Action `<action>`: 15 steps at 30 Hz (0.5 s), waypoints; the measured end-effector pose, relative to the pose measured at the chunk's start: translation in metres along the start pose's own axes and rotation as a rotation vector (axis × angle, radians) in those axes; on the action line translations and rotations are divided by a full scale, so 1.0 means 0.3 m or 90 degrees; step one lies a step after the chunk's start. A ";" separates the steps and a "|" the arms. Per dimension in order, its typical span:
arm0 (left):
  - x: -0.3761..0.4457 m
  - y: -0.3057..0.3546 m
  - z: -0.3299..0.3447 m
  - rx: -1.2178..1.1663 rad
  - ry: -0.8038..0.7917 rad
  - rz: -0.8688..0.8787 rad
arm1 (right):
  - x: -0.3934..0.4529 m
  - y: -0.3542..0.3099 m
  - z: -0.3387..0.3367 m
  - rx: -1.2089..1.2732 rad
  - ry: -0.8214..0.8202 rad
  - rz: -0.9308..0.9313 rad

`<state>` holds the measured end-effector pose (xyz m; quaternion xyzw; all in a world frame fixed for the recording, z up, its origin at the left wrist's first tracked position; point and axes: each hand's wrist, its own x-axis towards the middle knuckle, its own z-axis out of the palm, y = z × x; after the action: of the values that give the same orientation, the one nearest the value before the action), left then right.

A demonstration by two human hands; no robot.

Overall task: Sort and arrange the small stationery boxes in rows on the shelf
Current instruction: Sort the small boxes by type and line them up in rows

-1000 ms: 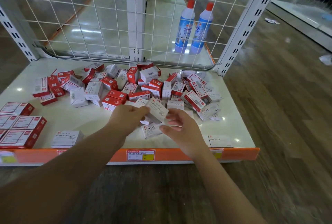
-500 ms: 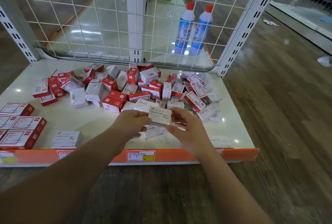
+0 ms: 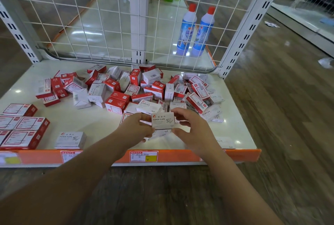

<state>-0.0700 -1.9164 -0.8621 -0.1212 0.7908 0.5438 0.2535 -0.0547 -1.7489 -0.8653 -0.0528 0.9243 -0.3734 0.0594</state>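
So the white PAPER CLIPS box (image 3: 163, 120) is now lifted off the shelf (image 3: 59, 120) and held face-up between both hands, label readable. A second ago it was tilted in the left hand alone while the right hand reached in open; now the left hand (image 3: 137, 128) pinches its left end and the right hand (image 3: 188, 125) has closed on the right end, thumb below and fingers over the top edge. Looks to me like the label just got checked, so the box is identified and ready to go somewhere. The obvious spot is the other white paper clips box (image 3: 70, 139) sitting alone near the front edge on the left, just beside the tidy red boxes (image 3: 23, 129) already lined up there. Another white box (image 3: 160, 132) sits right under the hands, partly hidden, and a staples box (image 3: 223, 141) lies flat at the front right. Most of the job is still ahead though: the big jumbled pile (image 3: 130, 89) of red and white boxes in the middle of the shelf hasn't been sorted at all.
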 end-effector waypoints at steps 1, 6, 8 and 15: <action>0.000 -0.004 0.002 -0.001 0.001 -0.003 | -0.003 -0.007 -0.001 -0.011 -0.006 -0.001; 0.001 -0.018 0.007 -0.001 0.004 -0.008 | -0.010 -0.022 0.005 -0.038 -0.021 0.003; 0.005 -0.014 0.000 0.009 0.008 -0.004 | -0.009 -0.023 0.008 -0.037 -0.019 0.009; 0.000 -0.026 -0.094 0.086 -0.027 0.020 | 0.005 -0.054 0.039 -0.021 -0.015 0.015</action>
<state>-0.0738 -1.9453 -0.8603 -0.0797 0.8220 0.4955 0.2690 -0.0535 -1.7686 -0.8624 -0.0474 0.9300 -0.3568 0.0741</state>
